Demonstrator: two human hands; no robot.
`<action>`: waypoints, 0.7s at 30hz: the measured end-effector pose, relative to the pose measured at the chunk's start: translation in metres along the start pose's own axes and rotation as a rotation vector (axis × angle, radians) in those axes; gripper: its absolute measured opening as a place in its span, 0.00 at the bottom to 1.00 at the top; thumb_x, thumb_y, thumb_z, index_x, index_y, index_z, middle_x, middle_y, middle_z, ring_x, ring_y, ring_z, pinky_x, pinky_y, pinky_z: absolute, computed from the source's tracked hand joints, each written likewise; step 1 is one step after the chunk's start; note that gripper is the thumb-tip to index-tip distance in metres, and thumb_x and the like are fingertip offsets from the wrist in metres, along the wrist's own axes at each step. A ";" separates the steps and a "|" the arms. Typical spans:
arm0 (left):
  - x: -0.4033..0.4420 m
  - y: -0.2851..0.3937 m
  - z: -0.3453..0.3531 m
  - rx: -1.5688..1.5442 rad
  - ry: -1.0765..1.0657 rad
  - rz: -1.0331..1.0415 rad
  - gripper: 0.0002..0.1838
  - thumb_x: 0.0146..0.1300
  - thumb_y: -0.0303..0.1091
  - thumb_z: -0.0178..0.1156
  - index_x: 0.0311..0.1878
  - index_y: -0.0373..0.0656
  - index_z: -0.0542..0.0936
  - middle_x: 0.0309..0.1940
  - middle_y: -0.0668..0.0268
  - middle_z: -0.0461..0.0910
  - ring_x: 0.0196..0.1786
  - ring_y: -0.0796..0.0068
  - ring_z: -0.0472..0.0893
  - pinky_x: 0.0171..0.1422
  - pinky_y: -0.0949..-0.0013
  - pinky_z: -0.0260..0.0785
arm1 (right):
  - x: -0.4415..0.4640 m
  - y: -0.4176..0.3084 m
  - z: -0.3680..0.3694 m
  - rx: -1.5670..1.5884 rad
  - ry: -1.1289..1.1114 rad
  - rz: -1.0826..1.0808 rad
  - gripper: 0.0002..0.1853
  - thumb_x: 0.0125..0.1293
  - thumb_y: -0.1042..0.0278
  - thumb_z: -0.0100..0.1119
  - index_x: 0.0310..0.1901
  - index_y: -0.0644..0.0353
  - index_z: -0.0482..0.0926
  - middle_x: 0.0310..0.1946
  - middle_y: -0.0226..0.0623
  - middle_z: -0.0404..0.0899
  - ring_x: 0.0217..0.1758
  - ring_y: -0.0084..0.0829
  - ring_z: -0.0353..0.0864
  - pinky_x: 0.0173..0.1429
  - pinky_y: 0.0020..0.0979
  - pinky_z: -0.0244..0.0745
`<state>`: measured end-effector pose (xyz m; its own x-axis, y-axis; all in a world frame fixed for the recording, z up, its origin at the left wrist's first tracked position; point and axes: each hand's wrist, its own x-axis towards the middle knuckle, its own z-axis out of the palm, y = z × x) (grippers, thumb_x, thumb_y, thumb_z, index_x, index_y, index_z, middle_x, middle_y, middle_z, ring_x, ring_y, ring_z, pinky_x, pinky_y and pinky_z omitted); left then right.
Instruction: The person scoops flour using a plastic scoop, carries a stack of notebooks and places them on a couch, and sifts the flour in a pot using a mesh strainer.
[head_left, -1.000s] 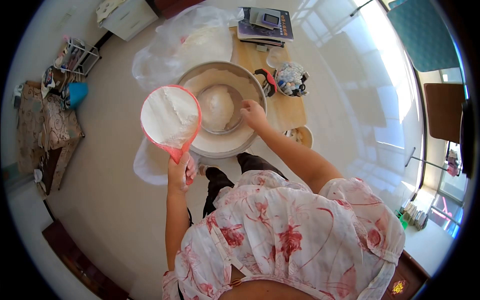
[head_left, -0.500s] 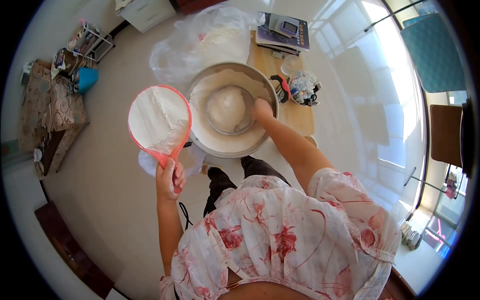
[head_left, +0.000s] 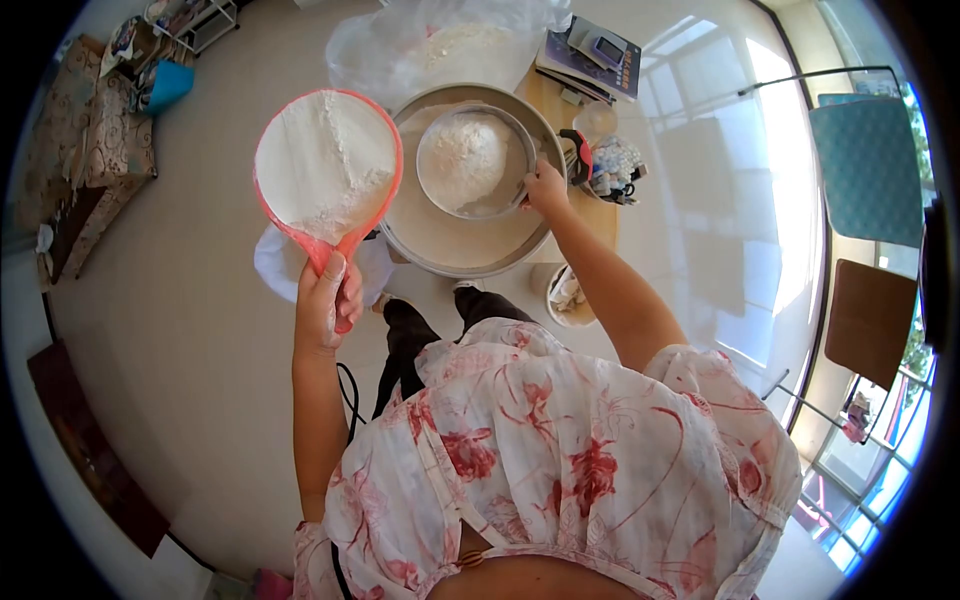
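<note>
My left hand (head_left: pixel 333 300) is closed round the handle of a red-rimmed scoop (head_left: pixel 325 165), which is heaped with white flour and held left of a large metal basin. With my right hand (head_left: pixel 545 187) I grip the right edge of a round sieve (head_left: pixel 527 135). A mound of flour (head_left: pixel 465 155) sits inside the sieve. The sieve is over the basin (head_left: pixel 430 262), whose inside is covered with pale flour.
Behind the basin lies a clear plastic bag (head_left: pixel 390 55) with flour in it. To the right, a wooden table (head_left: pixel 602 228) carries books (head_left: pixel 625 70), a small device (head_left: pixel 608 50) and a container of pens (head_left: pixel 615 170). A bin (head_left: pixel 572 312) stands on the floor near my feet.
My right hand and the sieve have shifted up within the basin, and the sieve now appears raised. The scoop in my left hand has moved slightly up in view. My view has shifted.
</note>
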<state>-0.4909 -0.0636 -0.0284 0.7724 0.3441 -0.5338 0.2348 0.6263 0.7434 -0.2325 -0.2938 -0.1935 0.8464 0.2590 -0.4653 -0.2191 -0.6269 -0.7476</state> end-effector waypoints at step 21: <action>0.002 -0.007 0.005 -0.015 -0.041 -0.001 0.19 0.66 0.46 0.50 0.48 0.40 0.68 0.16 0.74 0.61 0.12 0.87 0.58 0.13 0.81 0.54 | -0.049 0.019 0.041 0.327 0.050 0.033 0.12 0.54 0.76 0.44 0.39 0.65 0.74 0.21 0.44 0.77 0.17 0.31 0.77 0.19 0.30 0.76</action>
<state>-0.4879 -0.0704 -0.0323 0.7960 0.3147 -0.5171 0.2265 0.6374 0.7365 -0.2981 -0.2879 -0.2041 0.8573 0.2009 -0.4739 -0.3841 -0.3632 -0.8488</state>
